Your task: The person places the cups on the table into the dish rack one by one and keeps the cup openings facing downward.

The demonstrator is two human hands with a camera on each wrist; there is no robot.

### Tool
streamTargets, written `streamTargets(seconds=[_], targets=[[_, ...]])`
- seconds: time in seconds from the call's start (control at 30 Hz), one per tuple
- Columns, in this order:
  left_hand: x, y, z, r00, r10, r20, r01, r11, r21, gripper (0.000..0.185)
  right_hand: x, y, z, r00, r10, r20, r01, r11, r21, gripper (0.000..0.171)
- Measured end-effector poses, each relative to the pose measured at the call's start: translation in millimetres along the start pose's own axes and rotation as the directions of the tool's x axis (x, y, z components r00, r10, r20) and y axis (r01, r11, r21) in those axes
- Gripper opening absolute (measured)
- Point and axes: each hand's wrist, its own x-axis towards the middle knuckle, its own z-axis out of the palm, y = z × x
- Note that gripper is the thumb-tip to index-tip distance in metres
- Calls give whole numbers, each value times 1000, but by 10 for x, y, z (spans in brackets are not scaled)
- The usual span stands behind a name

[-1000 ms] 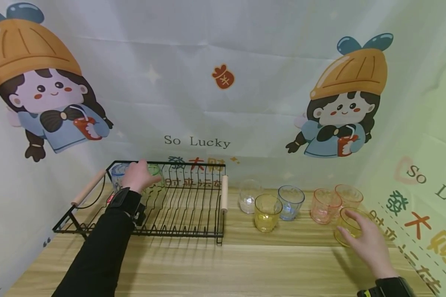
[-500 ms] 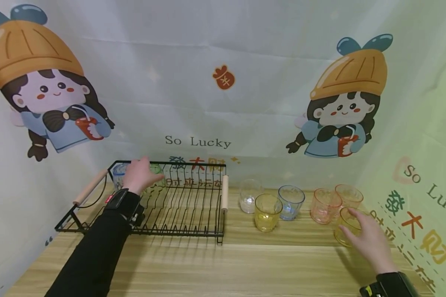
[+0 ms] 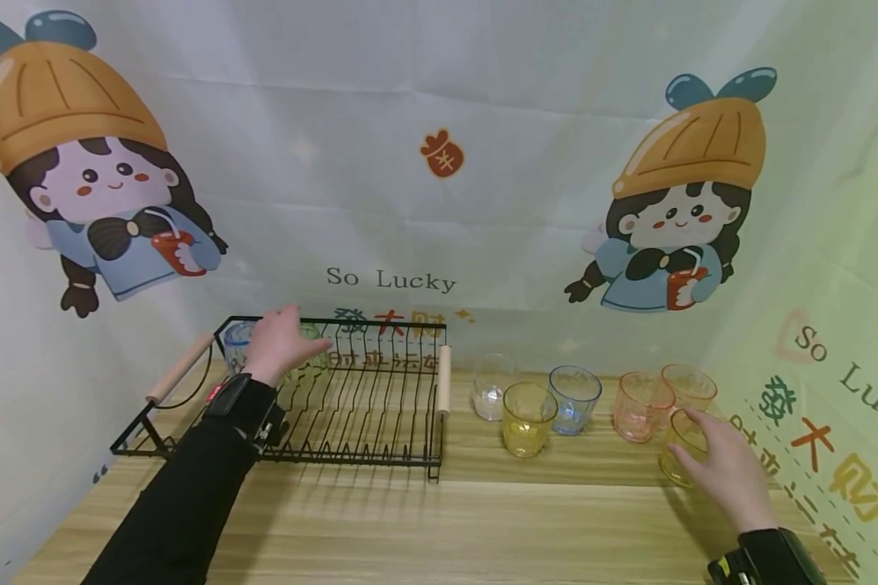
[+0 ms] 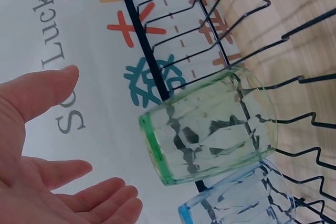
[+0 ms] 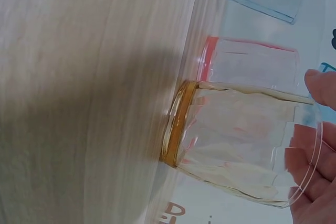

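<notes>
Yellow glass (image 5: 236, 140) stands upright at far right on the table (image 3: 483, 528), just in front of the pink glasses (image 3: 636, 414). Step reads as rack loading, picking up this one: green glass (image 4: 210, 129) and blue glass (image 4: 236, 198) sit side by side in the rack (image 3: 351, 464), apparently base-up. Next move probably calls for a firmer pinch, lift clear of neighbors, then a flip. Right hand (image 3: 732, 471), forearm in from lower right, has thumb and fingers curved round the rim; can't tell grip force. Left hand (image 3: 278, 345) reaches over the rack, fingers spread wide, holding nothing.
</notes>
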Motion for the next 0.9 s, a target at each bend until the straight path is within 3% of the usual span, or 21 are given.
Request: streamTargets(seconds=[0.53, 0.9], targets=[[-138, 181, -30, 997, 57, 52, -49, 988, -150, 82, 19, 34, 32, 999, -43, -21, 42, 998, -56, 59], [-258, 290, -37, 991, 115, 67, -103, 981, -165, 84, 33, 47, 77, 997, -66, -31, 63, 994, -86, 54]])
